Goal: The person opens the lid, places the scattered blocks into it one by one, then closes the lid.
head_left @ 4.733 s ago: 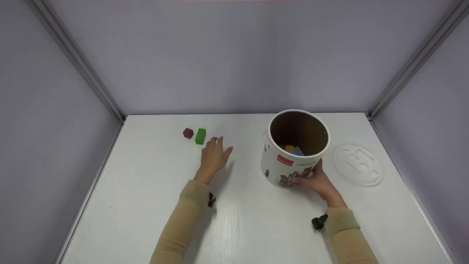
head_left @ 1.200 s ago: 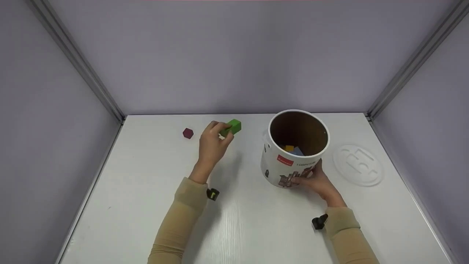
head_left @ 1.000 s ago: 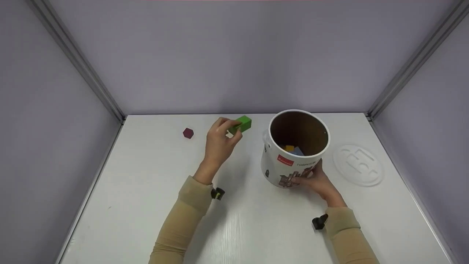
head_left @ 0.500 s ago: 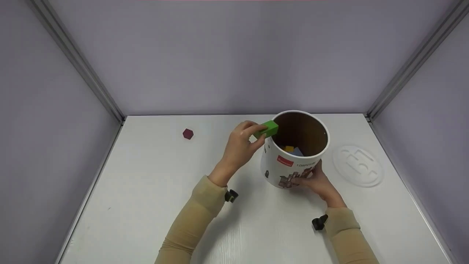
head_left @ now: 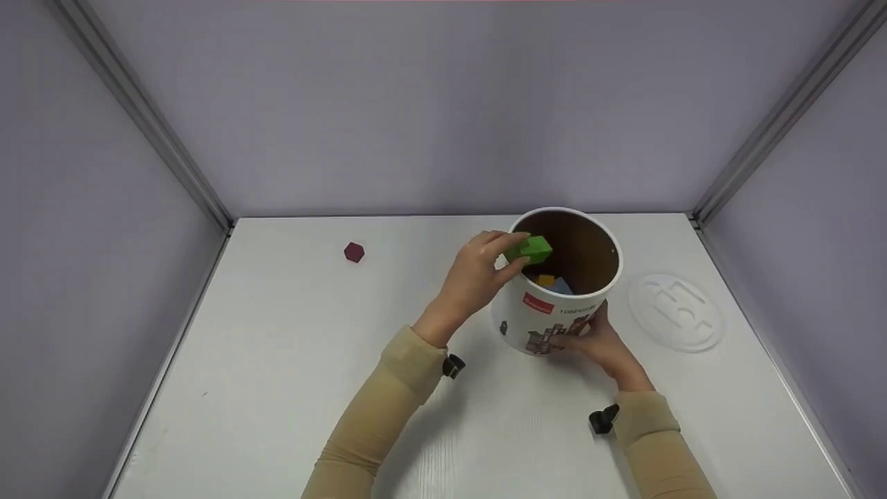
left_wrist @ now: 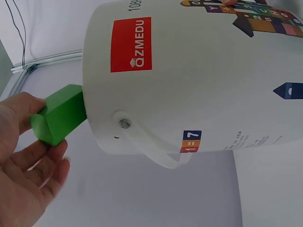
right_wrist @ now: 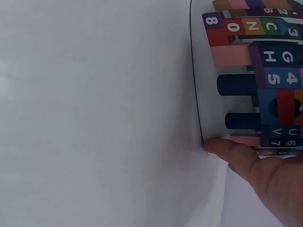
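Observation:
My left hand (head_left: 475, 274) pinches a green rectangular block (head_left: 538, 249) between thumb and fingers, over the left part of the mouth of a white toy-block bucket (head_left: 516, 312). From the left wrist view, the far end of the green block (left_wrist: 61, 113) passes behind the bucket's rim (left_wrist: 87, 71). Low on its right side, my right hand (head_left: 601, 348) holds the bucket, thumb on the printed front; the other fingers are mostly hidden behind it. Inside lie a yellow block (head_left: 546, 280) and a blue-grey block (head_left: 562, 286); deeper contents are hidden.
A dark red cube (head_left: 354, 252) lies at the back left of the white table (head_left: 277, 360). The clear round lid (head_left: 675, 312) lies flat right of the bucket. Grey panels (head_left: 443, 104) enclose the back and sides. A white handle (left_wrist: 163, 158) hangs on the bucket.
My left hand reached the green block, picked it up from beside the red cube and carried it right to the bucket's mouth. The right hand and the bucket have stayed in place.

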`<action>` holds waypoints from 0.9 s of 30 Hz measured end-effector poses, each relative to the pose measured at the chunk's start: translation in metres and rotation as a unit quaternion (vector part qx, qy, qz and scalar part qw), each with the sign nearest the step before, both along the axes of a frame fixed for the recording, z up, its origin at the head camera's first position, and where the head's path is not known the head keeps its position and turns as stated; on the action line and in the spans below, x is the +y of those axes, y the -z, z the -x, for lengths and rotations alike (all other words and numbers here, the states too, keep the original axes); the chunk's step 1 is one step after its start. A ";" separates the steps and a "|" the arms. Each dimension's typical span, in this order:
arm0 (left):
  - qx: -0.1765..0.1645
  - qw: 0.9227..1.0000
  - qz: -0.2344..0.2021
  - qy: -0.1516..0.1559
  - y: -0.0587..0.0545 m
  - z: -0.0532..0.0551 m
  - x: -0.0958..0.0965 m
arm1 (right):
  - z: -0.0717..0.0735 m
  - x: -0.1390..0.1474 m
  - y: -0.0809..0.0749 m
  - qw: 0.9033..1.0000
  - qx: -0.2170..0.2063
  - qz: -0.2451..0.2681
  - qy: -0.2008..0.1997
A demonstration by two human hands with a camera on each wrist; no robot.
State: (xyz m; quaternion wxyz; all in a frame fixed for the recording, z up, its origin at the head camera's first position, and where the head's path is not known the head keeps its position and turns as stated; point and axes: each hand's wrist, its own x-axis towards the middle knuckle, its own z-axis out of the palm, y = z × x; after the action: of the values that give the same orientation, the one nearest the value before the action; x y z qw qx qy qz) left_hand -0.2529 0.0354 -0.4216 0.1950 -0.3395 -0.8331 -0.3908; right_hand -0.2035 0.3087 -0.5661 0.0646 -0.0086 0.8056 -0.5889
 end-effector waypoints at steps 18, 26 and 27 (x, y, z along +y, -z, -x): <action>-0.063 0.983 0.095 -0.144 0.069 0.024 -0.050 | -0.001 -0.001 -0.001 1.000 -0.013 0.010 0.008; -0.124 0.961 0.145 -0.200 0.115 0.038 -0.094 | -0.002 -0.001 -0.001 1.000 -0.020 -0.005 0.012; -0.134 0.957 0.155 -0.205 0.121 0.039 -0.099 | -0.002 -0.001 -0.001 1.000 -0.021 -0.005 0.011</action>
State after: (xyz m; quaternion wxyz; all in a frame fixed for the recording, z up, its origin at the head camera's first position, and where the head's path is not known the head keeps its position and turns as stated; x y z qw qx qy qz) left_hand -0.2918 -0.0638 -0.5421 0.1024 -0.1315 -0.9538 -0.2501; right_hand -0.2013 0.3074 -0.5654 0.0749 0.0125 0.8069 -0.5858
